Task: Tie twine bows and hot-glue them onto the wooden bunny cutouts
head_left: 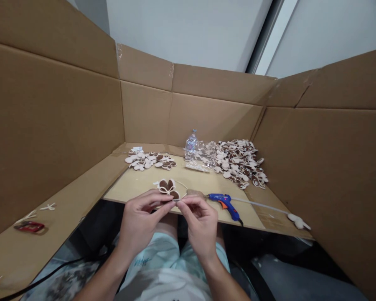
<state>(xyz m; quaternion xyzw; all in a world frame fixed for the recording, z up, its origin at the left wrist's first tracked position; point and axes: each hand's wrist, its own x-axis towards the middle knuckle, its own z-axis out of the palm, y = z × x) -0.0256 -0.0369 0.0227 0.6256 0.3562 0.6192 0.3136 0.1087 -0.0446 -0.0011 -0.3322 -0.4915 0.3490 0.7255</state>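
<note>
Brown and white, soft-looking like felt: one small bow-tied piece (167, 184) at the centre of the frame, a little below the middle. Key relation: it lies just beyond the fingertips, away from the body, tilted toward upper left. Long axis seems to run from the pinch up and leftward, lower brown lobe nearest the fingers, cream bow farther off.

Left hand (140, 221) is the nearer one; its forefinger overlaps the piece's lower edge. Right hand (201, 221) comes in from lower right, tips almost meeting the left's.

Both grips narrow, thumb to forefinger, on a thin strip (176, 200) between them. Cannot tell whether the strip belongs to the piece, nor whether the piece rests on the worktop (125, 184).

Cream cord (182, 185) arcs right of the bow, behind the fingers. Blue glue gun (219, 198) just right of the right hand, nozzle pointing left, toward it. Similar pieces heaped farther back: smaller pile (150, 160) left of centre, larger pile (235, 161) right. Red-handled tool (29, 226) far off, lower left of frame.
</note>
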